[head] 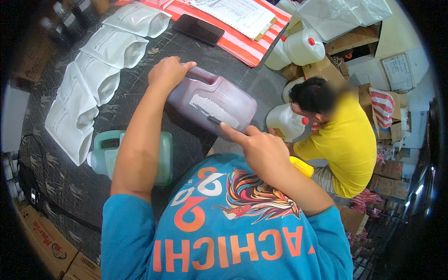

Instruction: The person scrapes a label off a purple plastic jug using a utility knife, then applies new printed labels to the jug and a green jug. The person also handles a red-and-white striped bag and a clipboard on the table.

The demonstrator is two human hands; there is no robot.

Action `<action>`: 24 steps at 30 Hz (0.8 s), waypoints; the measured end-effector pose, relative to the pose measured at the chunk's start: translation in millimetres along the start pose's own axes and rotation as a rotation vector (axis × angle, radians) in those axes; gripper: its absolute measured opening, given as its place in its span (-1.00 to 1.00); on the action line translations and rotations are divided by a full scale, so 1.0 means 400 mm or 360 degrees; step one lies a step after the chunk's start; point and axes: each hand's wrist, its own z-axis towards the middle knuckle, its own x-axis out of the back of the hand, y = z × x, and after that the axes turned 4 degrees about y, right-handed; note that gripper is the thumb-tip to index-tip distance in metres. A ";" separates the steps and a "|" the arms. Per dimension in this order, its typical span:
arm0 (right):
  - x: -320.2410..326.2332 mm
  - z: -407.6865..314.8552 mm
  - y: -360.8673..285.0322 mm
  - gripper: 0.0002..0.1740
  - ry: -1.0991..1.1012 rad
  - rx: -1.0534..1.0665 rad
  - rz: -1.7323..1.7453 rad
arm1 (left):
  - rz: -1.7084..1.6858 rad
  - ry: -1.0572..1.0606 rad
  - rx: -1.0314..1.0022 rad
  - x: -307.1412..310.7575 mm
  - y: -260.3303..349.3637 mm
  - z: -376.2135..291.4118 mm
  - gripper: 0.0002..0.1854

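Observation:
My left hand (169, 75) grips the neck end of a tilted, translucent plastic jug (224, 89) with purplish-red colouring, by its handle. A torn white label remnant (213, 110) clings to the jug's side. In my right hand (260, 147) is a yellow-handled tool (301, 166), mostly covered by the palm. Its dark, narrow tip (214, 120) rests at the label's lower edge, with my index finger stretched along it. Under my left forearm a green plastic jug (165, 157) lies on the dark tabletop (136, 94).
Several white stand-up pouches (112, 45) line the table's left side. A black phone (198, 29) and papers (241, 17) lie near red-striped plastic bags (255, 52). To the right, a person in yellow (339, 140) crouches beside a clear jug (285, 120). Cardboard boxes (45, 238) stand lower left.

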 end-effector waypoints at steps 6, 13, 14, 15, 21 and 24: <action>0.019 -0.019 0.005 -0.20 -0.0057 -0.0005 -0.0041 | 0.0012 -0.0015 0.0019 0.005 -0.003 0.000 -0.28; 0.000 -0.006 0.002 -0.21 0.0107 0.0064 -0.0048 | 0.0006 0.0041 -0.0038 -0.009 -0.007 0.007 -0.29; -0.003 -0.003 -0.001 -0.21 0.0101 0.0063 -0.0056 | 0.0015 0.0057 -0.0042 -0.009 -0.010 0.006 -0.29; -0.001 -0.004 -0.002 -0.22 0.0202 0.0113 -0.0009 | 0.0026 0.0095 -0.0053 -0.010 -0.011 0.004 -0.29; 0.006 0.004 -0.013 -0.20 0.0040 0.0043 -0.0056 | 0.0012 0.0021 -0.0032 -0.011 -0.008 0.005 -0.29; 0.007 0.008 -0.015 -0.20 0.0143 0.0092 0.0016 | 0.0018 0.0051 -0.0039 -0.010 -0.009 0.002 -0.29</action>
